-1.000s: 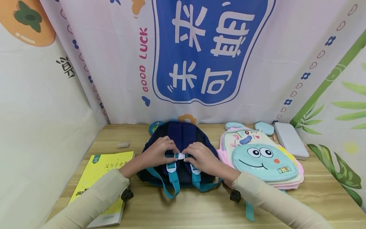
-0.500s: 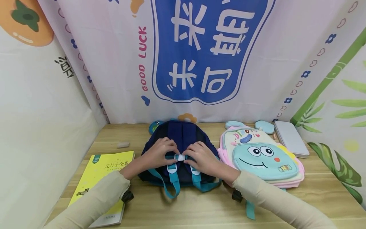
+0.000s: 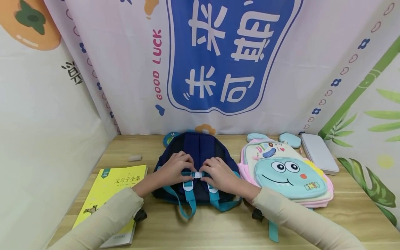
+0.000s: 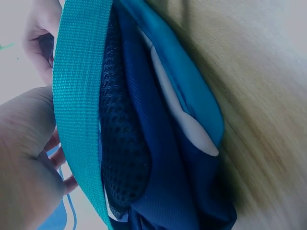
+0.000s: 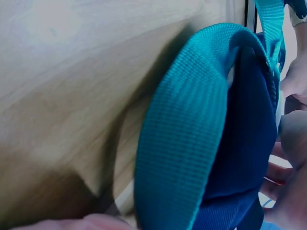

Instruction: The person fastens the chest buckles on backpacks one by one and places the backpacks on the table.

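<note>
A dark blue backpack [image 3: 200, 146] lies on the table with its straps facing up. Across its middle runs a teal chest strap joined by a white buckle [image 3: 197, 175]. My left hand [image 3: 177, 168] pinches the buckle's left end between thumb and fingers. On the other side my right hand [image 3: 221, 173] pinches its right end the same way. Teal webbing straps [image 3: 191, 199] hang in loops toward the front. In the left wrist view a teal strap [image 4: 79, 105] hides part of the left fingers; the right wrist view has another teal strap [image 5: 184, 129] close up.
A yellow book [image 3: 115, 187] lies at the left, an eraser-like block [image 3: 135, 158] behind it. To the right sits a pink and cream dinosaur backpack [image 3: 287, 173]. Behind it are a pale blue hexagonal case [image 3: 290, 140] and a light grey case [image 3: 319, 152]. A printed curtain hangs behind.
Both hands and the buckle have shifted slightly toward the front of the table. The grip on the buckle stays, and the backpack keeps its place.
</note>
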A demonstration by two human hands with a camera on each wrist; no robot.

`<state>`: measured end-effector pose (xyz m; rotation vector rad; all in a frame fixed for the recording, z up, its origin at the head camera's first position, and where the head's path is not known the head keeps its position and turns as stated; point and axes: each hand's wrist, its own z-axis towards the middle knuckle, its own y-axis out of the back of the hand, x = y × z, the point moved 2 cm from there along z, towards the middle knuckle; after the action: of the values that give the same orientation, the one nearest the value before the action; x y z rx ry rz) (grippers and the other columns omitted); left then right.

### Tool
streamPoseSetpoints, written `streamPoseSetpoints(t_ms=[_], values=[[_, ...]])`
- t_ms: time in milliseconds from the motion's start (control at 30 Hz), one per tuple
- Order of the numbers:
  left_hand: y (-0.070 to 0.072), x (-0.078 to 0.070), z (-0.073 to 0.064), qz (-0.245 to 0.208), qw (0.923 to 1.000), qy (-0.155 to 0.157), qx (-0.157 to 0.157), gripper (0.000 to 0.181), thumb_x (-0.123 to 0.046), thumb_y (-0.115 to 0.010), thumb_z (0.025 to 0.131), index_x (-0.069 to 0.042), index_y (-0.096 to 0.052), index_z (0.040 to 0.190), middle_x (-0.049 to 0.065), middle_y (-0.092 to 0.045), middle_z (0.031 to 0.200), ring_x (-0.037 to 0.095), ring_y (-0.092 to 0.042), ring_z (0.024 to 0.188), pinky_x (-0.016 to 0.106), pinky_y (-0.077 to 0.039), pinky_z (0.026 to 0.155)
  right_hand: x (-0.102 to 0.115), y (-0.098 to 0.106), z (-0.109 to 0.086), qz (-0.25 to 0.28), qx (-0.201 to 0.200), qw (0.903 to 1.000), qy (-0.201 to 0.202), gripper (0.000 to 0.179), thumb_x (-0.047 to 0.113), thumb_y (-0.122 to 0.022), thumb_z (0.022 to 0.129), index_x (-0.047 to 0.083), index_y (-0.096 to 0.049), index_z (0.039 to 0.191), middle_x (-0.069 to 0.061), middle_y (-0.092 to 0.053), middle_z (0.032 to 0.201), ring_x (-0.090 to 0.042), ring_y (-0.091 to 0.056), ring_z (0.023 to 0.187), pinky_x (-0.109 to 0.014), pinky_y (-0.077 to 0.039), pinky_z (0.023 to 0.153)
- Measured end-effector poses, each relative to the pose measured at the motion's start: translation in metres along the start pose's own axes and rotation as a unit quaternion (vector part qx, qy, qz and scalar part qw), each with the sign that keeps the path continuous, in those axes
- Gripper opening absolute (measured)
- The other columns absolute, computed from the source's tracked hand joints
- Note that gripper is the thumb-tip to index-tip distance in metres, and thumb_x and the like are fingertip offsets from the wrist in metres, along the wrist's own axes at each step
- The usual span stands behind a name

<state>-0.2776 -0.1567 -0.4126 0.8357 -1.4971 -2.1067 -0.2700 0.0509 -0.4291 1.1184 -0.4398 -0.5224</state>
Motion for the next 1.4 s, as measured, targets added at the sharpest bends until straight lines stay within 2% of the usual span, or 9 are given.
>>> streamPoseSetpoints(t_ms=[267, 500, 733, 867, 1000, 1200, 1400], values=[[-0.004, 0.002, 0.003, -0.012, 0.9994, 0.02, 0.026, 0.017, -0.028, -0.085, 0.084, -0.019, -0.08, 0.097, 0.001, -0.067, 0.109, 0.021, -0.052, 0.103, 0.051, -0.044, 0.096, 0.003, 0.001, 0.001, 0.011, 0.04, 0.9989, -0.022, 0.02, 0.029, -0.076, 0.092, 0.014, -0.073, 0.107, -0.001, -0.064, 0.103, -0.019, -0.058, 0.096, -0.04, -0.05, 0.093], [-0.002, 0.002, 0.005, -0.014, 0.9986, 0.029, 0.042, 0.017, -0.027, -0.086, 0.084, -0.02, -0.08, 0.097, 0.0, -0.068, 0.107, 0.021, -0.054, 0.102, 0.053, -0.045, 0.096, 0.002, 0.001, 0.004, 0.02, 0.068, 0.9969, -0.034, 0.021, 0.029, -0.075, 0.094, 0.014, -0.072, 0.108, -0.002, -0.064, 0.106, -0.019, -0.058, 0.097, -0.04, -0.051, 0.09], [0.003, -0.001, 0.009, -0.02, 0.9972, 0.039, 0.061, 0.018, -0.028, -0.084, 0.085, -0.021, -0.08, 0.102, 0.0, -0.07, 0.108, 0.022, -0.055, 0.104, 0.053, -0.046, 0.095, -0.002, 0.004, 0.004, 0.042, 0.075, 0.9958, -0.03, 0.021, 0.028, -0.074, 0.095, 0.013, -0.072, 0.109, -0.003, -0.065, 0.106, -0.019, -0.058, 0.095, -0.035, -0.051, 0.085], [0.004, -0.003, 0.011, -0.023, 0.9965, 0.047, 0.066, 0.02, -0.029, -0.084, 0.085, -0.021, -0.08, 0.103, 0.0, -0.07, 0.109, 0.022, -0.055, 0.104, 0.052, -0.046, 0.094, -0.004, 0.009, 0.005, 0.051, 0.095, 0.994, -0.02, 0.025, 0.028, -0.072, 0.097, 0.012, -0.072, 0.115, -0.004, -0.065, 0.11, -0.019, -0.059, 0.098, -0.034, -0.052, 0.085], [0.008, -0.005, 0.015, -0.024, 0.9957, 0.052, 0.073, 0.025, -0.033, -0.084, 0.084, -0.02, -0.079, 0.104, 0.0, -0.07, 0.11, 0.022, -0.055, 0.104, 0.053, -0.046, 0.094, -0.006, 0.017, 0.007, 0.067, 0.132, 0.9889, -0.013, 0.033, 0.029, -0.068, 0.099, 0.01, -0.068, 0.126, -0.006, -0.066, 0.119, -0.021, -0.062, 0.108, -0.034, -0.054, 0.091], [0.014, -0.014, 0.03, -0.034, 0.9962, 0.05, 0.062, 0.028, -0.033, -0.083, 0.085, -0.017, -0.078, 0.108, 0.001, -0.07, 0.113, 0.024, -0.056, 0.108, 0.053, -0.046, 0.097, -0.018, 0.036, 0.0, 0.095, 0.194, 0.976, -0.03, 0.048, 0.032, -0.064, 0.101, 0.007, -0.057, 0.142, -0.011, -0.06, 0.136, -0.024, -0.061, 0.122, -0.039, -0.053, 0.101], [0.014, -0.032, 0.053, -0.042, 0.9977, 0.028, 0.046, 0.032, -0.035, -0.081, 0.087, -0.015, -0.078, 0.112, 0.002, -0.071, 0.115, 0.025, -0.058, 0.11, 0.05, -0.047, 0.098, -0.039, 0.059, -0.017, 0.09, 0.209, 0.9726, -0.045, 0.056, 0.033, -0.066, 0.1, 0.006, -0.052, 0.147, -0.015, -0.057, 0.14, -0.028, -0.061, 0.123, -0.043, -0.053, 0.101]])
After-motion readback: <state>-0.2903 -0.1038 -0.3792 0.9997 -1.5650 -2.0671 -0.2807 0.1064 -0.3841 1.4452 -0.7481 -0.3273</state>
